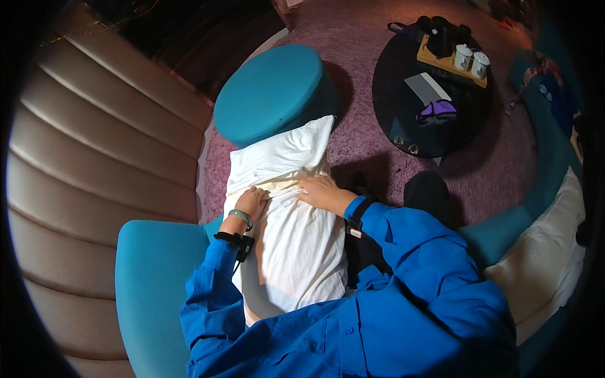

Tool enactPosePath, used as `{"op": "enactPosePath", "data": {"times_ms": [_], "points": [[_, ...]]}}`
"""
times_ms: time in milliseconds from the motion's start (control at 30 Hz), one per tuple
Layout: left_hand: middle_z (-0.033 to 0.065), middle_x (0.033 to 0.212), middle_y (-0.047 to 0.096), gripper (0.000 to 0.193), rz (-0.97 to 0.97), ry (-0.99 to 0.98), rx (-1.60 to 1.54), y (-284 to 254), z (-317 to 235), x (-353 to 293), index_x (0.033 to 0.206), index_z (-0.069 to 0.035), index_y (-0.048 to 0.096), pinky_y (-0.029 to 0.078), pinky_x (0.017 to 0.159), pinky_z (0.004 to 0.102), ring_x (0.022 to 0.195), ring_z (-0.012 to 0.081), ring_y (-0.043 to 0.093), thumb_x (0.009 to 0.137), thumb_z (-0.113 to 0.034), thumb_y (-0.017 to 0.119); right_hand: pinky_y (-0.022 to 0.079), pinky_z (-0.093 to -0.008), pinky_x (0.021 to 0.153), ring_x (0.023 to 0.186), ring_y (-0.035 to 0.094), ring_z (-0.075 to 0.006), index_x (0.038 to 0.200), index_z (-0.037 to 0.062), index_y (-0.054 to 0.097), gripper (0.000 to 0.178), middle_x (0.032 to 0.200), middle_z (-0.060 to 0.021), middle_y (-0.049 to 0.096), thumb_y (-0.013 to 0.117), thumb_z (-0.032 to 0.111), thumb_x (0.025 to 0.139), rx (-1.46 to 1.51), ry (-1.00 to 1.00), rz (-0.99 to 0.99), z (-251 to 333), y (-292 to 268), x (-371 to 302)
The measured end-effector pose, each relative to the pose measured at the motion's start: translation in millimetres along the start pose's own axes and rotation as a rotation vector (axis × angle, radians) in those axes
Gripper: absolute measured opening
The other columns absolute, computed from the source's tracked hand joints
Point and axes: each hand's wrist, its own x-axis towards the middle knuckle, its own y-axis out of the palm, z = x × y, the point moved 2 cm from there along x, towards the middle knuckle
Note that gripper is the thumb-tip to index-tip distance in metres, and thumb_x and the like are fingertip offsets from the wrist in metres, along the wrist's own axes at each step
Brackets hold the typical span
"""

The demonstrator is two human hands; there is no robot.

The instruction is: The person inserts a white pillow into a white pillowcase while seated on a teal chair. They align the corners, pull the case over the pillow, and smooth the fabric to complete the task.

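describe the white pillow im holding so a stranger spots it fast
Find the round teal stool. Just below it in the picture lies the long white pillow. Unlike the pale cushion at far right, it is gripped by the left hand and right hand.

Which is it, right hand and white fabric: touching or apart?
Touching: the head view shows the right hand with its fingers on the white fabric.

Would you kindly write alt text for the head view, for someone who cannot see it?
A person in a blue shirt holds the fabric of a white pillow with the left hand and right hand. Beyond it stands a round teal ottoman; to the right, a dark oval table holds two white lidded cups.
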Motion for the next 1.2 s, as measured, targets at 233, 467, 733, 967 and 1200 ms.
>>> {"op": "enactPosePath", "data": {"times_ms": [233,467,733,967,1200], "points": [[0.0197,0.077,0.063,0.008,-0.202,-0.150,-0.150,-30.0,-33.2,-12.0,0.077,-0.004,0.058,0.049,0.065,0.0444,0.074,0.0387,0.062,0.079,-0.009,0.063,0.048,-0.0446,0.084,0.098,0.061,-0.0351,0.091,0.0068,0.063,0.023,0.104,-0.0155,0.062,0.062,0.029,0.086,0.051,-0.141,-0.239,4.2,-16.4,-31.2],[0.0181,0.088,0.059,0.016,-0.581,-0.147,-0.150,-49.0,-4.0,17.9,0.089,0.000,0.059,0.048,0.064,0.0435,0.076,0.0371,0.059,0.075,0.007,0.057,0.048,-0.0432,0.085,0.101,0.060,-0.0358,0.092,0.0027,0.060,0.020,0.117,-0.0163,0.057,0.061,0.021,0.085,0.252,-0.173,-0.473,15.0,-33.6,24.2],[0.0196,0.098,0.068,0.017,-0.251,-0.281,-0.346,-16.2,29.2,54.2,0.104,-0.003,0.061,0.054,0.079,0.0419,0.092,0.0395,0.066,0.089,-0.011,0.064,0.050,-0.0479,0.082,0.094,0.063,-0.0390,0.095,0.0067,0.056,0.018,0.120,-0.0177,0.055,0.065,0.018,0.085,0.253,-0.022,-0.403,10.0,-14.6,51.6],[0.0176,0.093,0.068,0.018,-0.112,-0.058,-0.012,-20.9,11.0,64.5,0.097,-0.003,0.066,0.049,0.083,0.0436,0.091,0.0372,0.061,0.090,-0.015,0.054,0.051,-0.0473,0.082,0.095,0.065,-0.0390,0.121,0.0070,0.054,0.039,0.111,-0.0186,0.064,0.065,0.025,0.089,0.023,0.009,-0.279,-2.6,-6.7,36.2],[0.0183,0.092,0.067,0.018,0.000,-0.050,-0.119,-42.5,-5.9,42.0,0.095,-0.002,0.065,0.049,0.084,0.0429,0.092,0.0368,0.062,0.092,-0.014,0.052,0.052,-0.0481,0.075,0.083,0.068,-0.0364,0.096,0.0065,0.064,0.027,0.084,-0.0182,0.069,0.055,0.032,0.094,-0.081,-0.094,-0.071,-13.9,-5.6,32.6]]}}
